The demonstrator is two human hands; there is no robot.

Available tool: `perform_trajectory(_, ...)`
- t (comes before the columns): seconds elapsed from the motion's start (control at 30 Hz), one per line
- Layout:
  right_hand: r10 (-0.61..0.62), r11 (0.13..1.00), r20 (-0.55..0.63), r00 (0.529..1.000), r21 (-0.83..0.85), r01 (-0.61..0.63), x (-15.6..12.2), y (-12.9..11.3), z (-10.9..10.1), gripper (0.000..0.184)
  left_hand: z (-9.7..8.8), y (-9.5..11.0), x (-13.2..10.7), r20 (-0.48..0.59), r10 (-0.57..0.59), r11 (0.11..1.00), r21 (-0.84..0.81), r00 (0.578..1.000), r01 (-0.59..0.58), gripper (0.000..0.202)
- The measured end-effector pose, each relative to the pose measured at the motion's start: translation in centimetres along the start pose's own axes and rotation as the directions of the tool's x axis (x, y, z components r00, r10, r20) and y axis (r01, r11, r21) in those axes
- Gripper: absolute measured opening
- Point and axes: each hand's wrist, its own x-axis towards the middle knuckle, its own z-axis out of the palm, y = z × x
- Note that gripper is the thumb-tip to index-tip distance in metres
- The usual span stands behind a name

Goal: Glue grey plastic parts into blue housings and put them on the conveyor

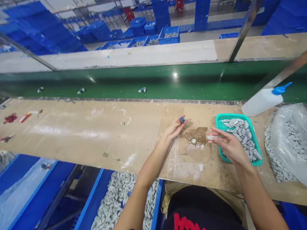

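My left hand (174,128) pinches a small dark blue piece (182,119) above the workbench; its exact kind is too small to make out. Between the thumb and fingers of my right hand (226,144) is a small light grey piece (210,137). That hand hovers at the left rim of a teal plastic basket (257,150), which holds many similar grey pieces (242,130). Between my hands, a brown patch on the bench carries a round metallic spot (193,141) in a wet-looking, clear smear.
A white squeeze bottle (261,102) with a blue nozzle leans behind the basket. To the right lies a clear plastic bag (291,140) of grey pieces. Several small assembled pieces sit on the green conveyor (115,86). A blue bin (90,195) of grey pieces is below the bench edge.
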Motion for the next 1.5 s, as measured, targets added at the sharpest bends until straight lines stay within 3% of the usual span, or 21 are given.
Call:
perform_trajectory(0.1,-0.158,0.940,-0.024,0.987,-0.309,0.143,-0.4,1.3,1.7,0.037,0.0,0.1,0.4,0.015,0.027,0.999,0.018,1.000,-0.027,0.035)
perform_trajectory(0.23,-0.325,0.687,-0.044,0.945,-0.698,0.203,-0.9,2.1,3.8,0.027,-0.2,-0.1,0.4,0.074,0.055,0.998,-0.036,0.996,-0.052,0.027)
perform_trajectory(0.33,-0.357,0.547,0.013,0.934,-0.808,0.220,-1.0,2.3,5.3,0.028,-0.5,0.0,0.4,0.131,0.069,0.988,-0.145,0.989,-0.049,0.020)
perform_trajectory(0.43,-0.374,0.472,0.020,0.927,-0.857,0.208,-0.9,2.8,5.9,0.029,-0.8,0.2,0.7,0.154,0.084,0.968,-0.246,0.985,-0.045,0.022)
perform_trajectory(0.57,-0.445,0.382,0.064,0.893,-0.889,0.254,-0.6,3.4,5.6,0.030,-1.3,0.4,1.1,0.122,0.111,0.964,-0.253,0.986,-0.077,0.022)
perform_trajectory(0.7,-0.450,0.352,0.130,0.883,-0.883,0.309,-0.6,3.7,5.3,0.028,-1.5,0.6,1.0,0.134,0.163,0.963,-0.235,0.977,-0.129,0.017)
perform_trajectory(0.9,-0.473,0.310,0.203,0.857,-0.872,0.378,-0.6,3.6,5.7,0.021,-1.6,1.0,0.0,0.243,0.100,0.954,-0.299,0.965,-0.023,0.018)
perform_trajectory(1.1,-0.452,0.246,0.238,0.860,-0.893,0.376,-0.4,3.5,6.1,0.023,-1.3,0.9,-0.2,0.273,0.078,0.934,-0.357,0.959,0.026,0.013)
perform_trajectory(1.3,-0.442,0.199,0.286,0.850,-0.893,0.404,-0.6,3.4,6.1,0.024,-1.2,0.9,-0.2,0.280,0.095,0.954,-0.299,0.955,-0.007,0.010)
perform_trajectory(1.5,-0.513,0.241,0.231,0.827,-0.885,0.397,-1.0,3.0,5.8,0.021,-1.3,0.5,0.3,0.223,0.131,0.983,-0.158,0.966,-0.097,0.014)
